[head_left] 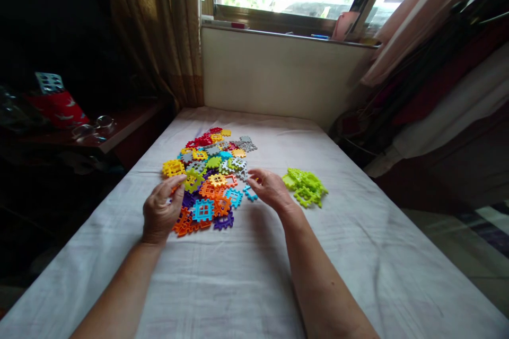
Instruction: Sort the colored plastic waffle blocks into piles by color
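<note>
A mixed heap of plastic interlocking pieces, among them a light blue window piece (203, 210), a purple piece (224, 220) and a red piece (204, 140), lies on the bed-like surface. My left hand (161, 211) is at the heap's left side, thumb and fingertips pinched on a yellow-green piece (193, 180) that is raised and tilted. At the heap's right edge is my right hand (270, 188), its fingers curved beside a grey piece (242, 174); whether it grips anything is not clear. Right of that hand sits a separate pile of lime green pieces (305, 186).
A pale sheet (342, 254) covers the surface. On the left, a dark red side table (127, 122) holds glasses (95, 128) and a red container (59, 108). Behind stand a wall (270, 71) and curtain (167, 26); clothes (445, 85) hang at right.
</note>
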The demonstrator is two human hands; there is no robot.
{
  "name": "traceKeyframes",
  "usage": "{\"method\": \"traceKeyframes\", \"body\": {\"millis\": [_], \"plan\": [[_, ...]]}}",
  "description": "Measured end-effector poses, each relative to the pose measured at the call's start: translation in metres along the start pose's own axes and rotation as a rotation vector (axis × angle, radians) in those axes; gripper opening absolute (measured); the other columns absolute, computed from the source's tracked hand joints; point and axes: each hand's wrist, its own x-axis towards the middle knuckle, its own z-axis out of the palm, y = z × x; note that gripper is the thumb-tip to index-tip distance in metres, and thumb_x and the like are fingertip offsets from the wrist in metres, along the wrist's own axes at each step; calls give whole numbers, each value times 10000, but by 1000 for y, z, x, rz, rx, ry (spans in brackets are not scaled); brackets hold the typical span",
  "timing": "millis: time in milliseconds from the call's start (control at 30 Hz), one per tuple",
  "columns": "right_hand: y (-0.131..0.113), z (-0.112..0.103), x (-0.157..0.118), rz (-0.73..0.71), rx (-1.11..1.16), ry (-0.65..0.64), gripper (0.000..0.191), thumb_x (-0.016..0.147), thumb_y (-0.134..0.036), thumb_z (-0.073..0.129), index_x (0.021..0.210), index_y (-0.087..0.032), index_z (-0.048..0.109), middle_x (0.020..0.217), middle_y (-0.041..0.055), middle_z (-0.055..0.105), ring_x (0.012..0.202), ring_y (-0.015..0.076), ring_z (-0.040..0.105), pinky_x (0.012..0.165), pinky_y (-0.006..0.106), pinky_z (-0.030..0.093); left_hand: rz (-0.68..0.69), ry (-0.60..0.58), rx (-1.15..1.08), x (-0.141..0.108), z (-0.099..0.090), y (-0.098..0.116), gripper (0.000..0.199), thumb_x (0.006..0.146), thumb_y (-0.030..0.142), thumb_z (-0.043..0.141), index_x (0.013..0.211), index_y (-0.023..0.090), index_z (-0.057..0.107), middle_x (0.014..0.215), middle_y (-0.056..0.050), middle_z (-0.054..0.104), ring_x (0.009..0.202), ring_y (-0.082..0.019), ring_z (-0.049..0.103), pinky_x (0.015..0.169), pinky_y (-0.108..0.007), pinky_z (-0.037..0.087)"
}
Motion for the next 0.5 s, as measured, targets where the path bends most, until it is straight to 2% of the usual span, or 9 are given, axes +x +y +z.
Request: {"method": "traceKeyframes", "body": {"millis": [133, 200, 267, 333, 367, 433, 500], "plan": [[-23, 13, -6, -154, 298, -122, 356, 869, -317, 672, 1221, -262, 653, 1053, 6, 750, 810, 106, 666, 754, 216, 490, 6, -181, -173, -7, 7, 28, 216, 941, 309, 553, 1085, 237, 696, 1081, -34, 760, 997, -182, 711, 966, -340, 551], [-33, 20, -9, -220, 318, -162, 251, 856, -302, 680, 1099, -242, 698, 958, -13, 744, 755, 92, 635, 700, 193, 461, -4, -230, -214, -9, 9, 36, 232, 945, 328, 542, 1093, 242, 699, 1084, -39, 759, 1007, -191, 710, 968, -359, 557], [-40, 25, -10, -245, 265, -176, 92, 857, -272, 654, 871, -210, 721, 765, -41, 693, 661, 78, 568, 630, 178, 408, -4, -261, -229, -9, 9, 39, 245, 946, 336, 532, 1100, 247, 699, 1080, -42, 760, 1002, -196, 712, 960, -369, 566], [-41, 27, -9, -239, 217, -185, 162, 859, -252, 624, 723, -196, 693, 629, -62, 607, 597, 71, 496, 582, 176, 355, 2, -286, -236, -9, 9, 39, 261, 948, 335, 518, 1120, 247, 694, 1111, -48, 754, 1028, -201, 707, 970, -376, 565], [-39, 25, -8, -222, 203, -182, 178, 859, -252, 616, 708, -197, 690, 604, -66, 585, 585, 71, 477, 569, 177, 338, 5, -298, -241, -9, 9, 39, 271, 949, 333, 511, 1134, 245, 688, 1143, -52, 745, 1061, -204, 698, 987, -381, 558], [-29, 18, -4, -151, 173, -144, 146, 862, -271, 614, 784, -211, 721, 622, -64, 602, 591, 76, 486, 568, 180, 332, 10, -313, -249, -9, 10, 37, 287, 949, 334, 505, 1158, 237, 677, 1207, -62, 722, 1134, -211, 672, 1029, -393, 536], [-10, 5, 1, -34, 112, -65, 165, 875, -294, 608, 946, -235, 745, 682, -51, 661, 619, 90, 535, 594, 189, 360, 4, -309, -241, -8, 11, 36, 296, 947, 336, 509, 1174, 233, 668, 1239, -66, 708, 1167, -215, 656, 1055, -404, 517]]}}
